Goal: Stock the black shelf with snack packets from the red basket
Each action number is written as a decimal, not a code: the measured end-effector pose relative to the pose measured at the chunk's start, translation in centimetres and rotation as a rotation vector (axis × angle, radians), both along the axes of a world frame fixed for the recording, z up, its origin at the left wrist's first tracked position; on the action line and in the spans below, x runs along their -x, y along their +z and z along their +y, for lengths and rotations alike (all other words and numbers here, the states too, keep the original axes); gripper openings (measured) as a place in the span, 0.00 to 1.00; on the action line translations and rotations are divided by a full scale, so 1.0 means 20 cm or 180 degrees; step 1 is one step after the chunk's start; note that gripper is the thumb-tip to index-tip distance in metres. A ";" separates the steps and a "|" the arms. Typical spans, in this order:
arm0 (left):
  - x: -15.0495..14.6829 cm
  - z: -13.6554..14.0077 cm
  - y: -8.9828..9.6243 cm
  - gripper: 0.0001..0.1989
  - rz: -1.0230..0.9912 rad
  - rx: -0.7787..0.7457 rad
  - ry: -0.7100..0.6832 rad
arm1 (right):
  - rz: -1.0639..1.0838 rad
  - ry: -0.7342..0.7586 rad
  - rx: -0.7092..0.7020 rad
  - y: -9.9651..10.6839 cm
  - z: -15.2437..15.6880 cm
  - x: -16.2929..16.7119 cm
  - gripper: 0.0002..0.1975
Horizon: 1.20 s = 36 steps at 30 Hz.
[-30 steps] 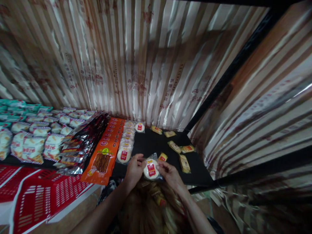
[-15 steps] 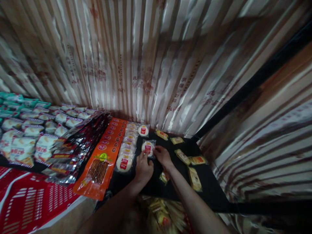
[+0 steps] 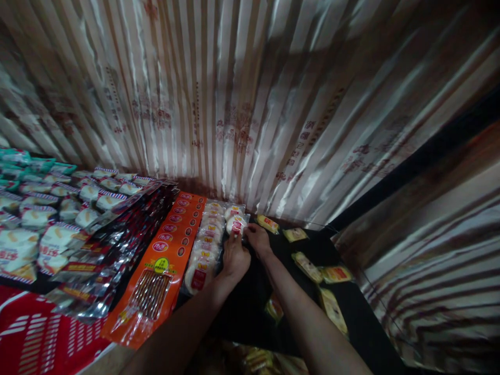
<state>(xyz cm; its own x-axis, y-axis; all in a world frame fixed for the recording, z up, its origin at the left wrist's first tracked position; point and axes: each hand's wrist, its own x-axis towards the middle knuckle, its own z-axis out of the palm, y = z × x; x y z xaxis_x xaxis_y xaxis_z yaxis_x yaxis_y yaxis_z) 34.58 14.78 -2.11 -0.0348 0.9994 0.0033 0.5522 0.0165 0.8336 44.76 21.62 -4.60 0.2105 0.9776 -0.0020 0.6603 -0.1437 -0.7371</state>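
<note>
The round white packet (image 3: 237,223) has moved toward the black table's (image 3: 242,317) rear edge in the head view, overlapping a second packet (image 3: 234,210). The left hand (image 3: 236,259) touches its front, the right hand (image 3: 258,239) its side, fingers narrow; pinching I cannot tell. Placing seems underway, calling for gentle release.

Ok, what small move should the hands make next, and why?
Probably ease the left hand and right hand off the front white round packet: it appears to overlap the packet behind, like the overlapping row to its left, and the fingers are at its near and right edges.
</note>
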 end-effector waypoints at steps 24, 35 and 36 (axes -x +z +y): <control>0.04 -0.24 0.04 0.19 0.0179 -0.0009 -0.0078 | 0.0347 -0.0298 -0.0572 0.02 -0.36 0.10 0.13; 0.14 -0.87 -0.01 0.17 -0.0046 -0.0225 -0.0323 | 0.0530 0.0095 -0.0581 0.04 -1.05 0.20 0.14; 0.15 -0.92 -0.02 0.16 0.0004 -0.0227 -0.0373 | 0.0472 0.0129 -0.0591 0.05 -1.12 0.21 0.14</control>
<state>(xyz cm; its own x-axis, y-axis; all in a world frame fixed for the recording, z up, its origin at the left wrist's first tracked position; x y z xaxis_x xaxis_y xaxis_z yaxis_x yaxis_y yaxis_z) 31.51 -3.71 -2.59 0.0821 0.9938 0.0744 0.5479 -0.1074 0.8296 40.66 -0.85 -3.70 0.1818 0.9717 0.1507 0.5453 0.0279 -0.8378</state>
